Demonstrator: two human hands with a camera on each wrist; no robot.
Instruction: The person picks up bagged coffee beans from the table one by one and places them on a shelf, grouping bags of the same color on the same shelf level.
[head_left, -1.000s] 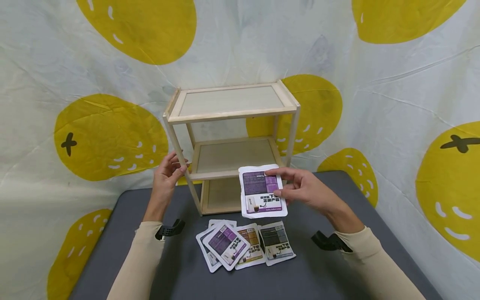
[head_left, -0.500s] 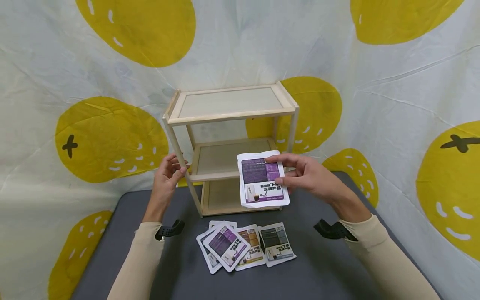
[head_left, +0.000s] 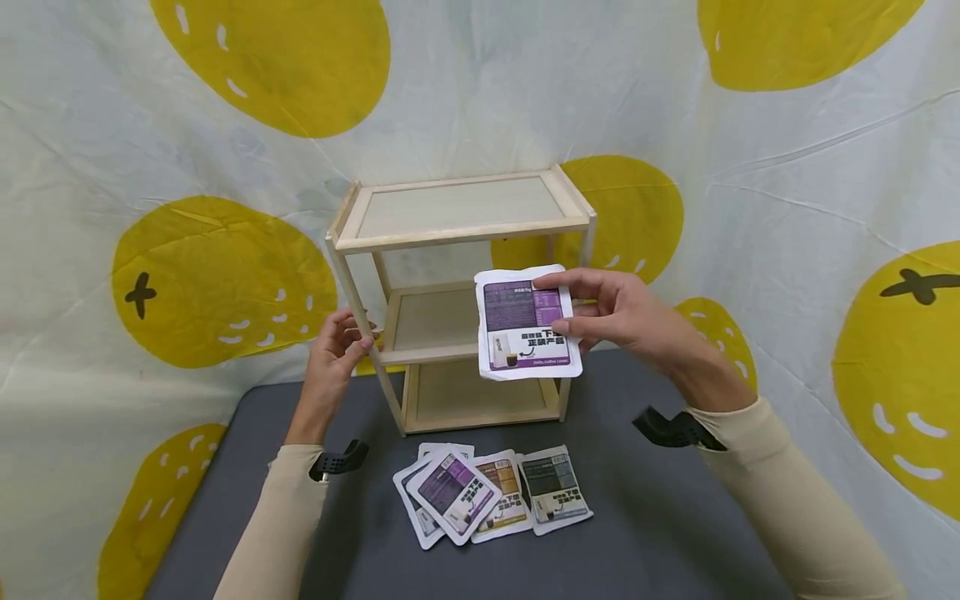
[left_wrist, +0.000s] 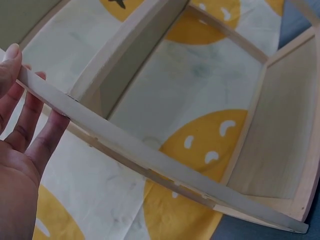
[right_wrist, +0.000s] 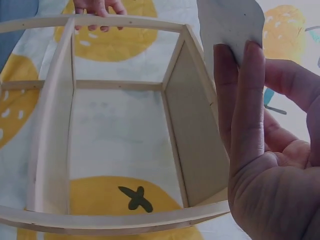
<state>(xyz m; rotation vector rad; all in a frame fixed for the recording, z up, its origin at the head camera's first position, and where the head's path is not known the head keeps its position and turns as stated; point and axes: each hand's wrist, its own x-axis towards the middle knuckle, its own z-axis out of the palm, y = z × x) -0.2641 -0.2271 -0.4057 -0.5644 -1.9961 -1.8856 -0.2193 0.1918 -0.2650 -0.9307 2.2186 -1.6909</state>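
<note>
A flat white-edged pouch with a purple label (head_left: 525, 325) is pinched between the thumb and fingers of my right hand (head_left: 618, 308), in front of the wooden shelf's middle tier. In the right wrist view its plain pale back (right_wrist: 230, 25) shows above the fingers. My left hand (head_left: 337, 350) holds the left front post (head_left: 348, 275) of the three-tier wooden shelf (head_left: 461, 237); in the left wrist view the thumb and fingers (left_wrist: 50, 132) lie about that post. The pouch hides part of the middle tier and the right front post.
Several similar pouches lie on the dark grey table (head_left: 637, 517) before the shelf: a purple one (head_left: 456, 493) on top of others, an orange-brown one (head_left: 501, 496), and a dark one (head_left: 555, 487). A fruit-print cloth (head_left: 450, 83) hangs behind.
My right hand has lifted the purple pouch from low in front of the bottom tier up to the middle tier. The left hand has stayed on the post.
</note>
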